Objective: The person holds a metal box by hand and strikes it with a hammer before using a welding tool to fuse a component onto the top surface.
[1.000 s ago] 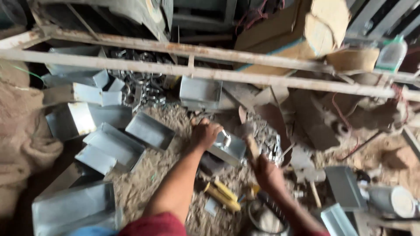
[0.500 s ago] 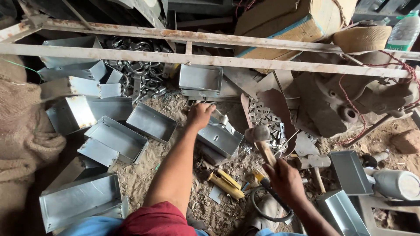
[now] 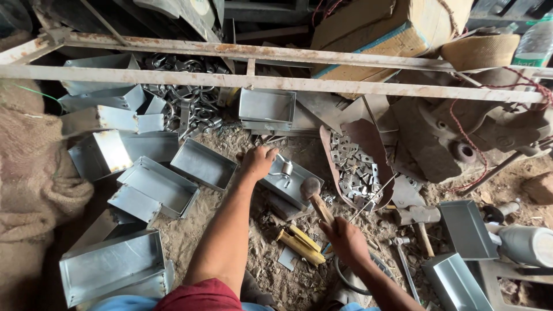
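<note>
Hammer (image 3: 314,196) lies right of tray (image 3: 291,181), left of washers (image 3: 354,170).

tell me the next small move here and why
Probably bring the hammer down onto the fitting in the metal tray. The left hand steadies the tray's edge, and the right hand holds the hammer head raised right beside it.

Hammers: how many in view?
2: one hammer in the right hand, head by the tray under the left hand; a second hammer lying to its right. Clutter may hide others.
</note>
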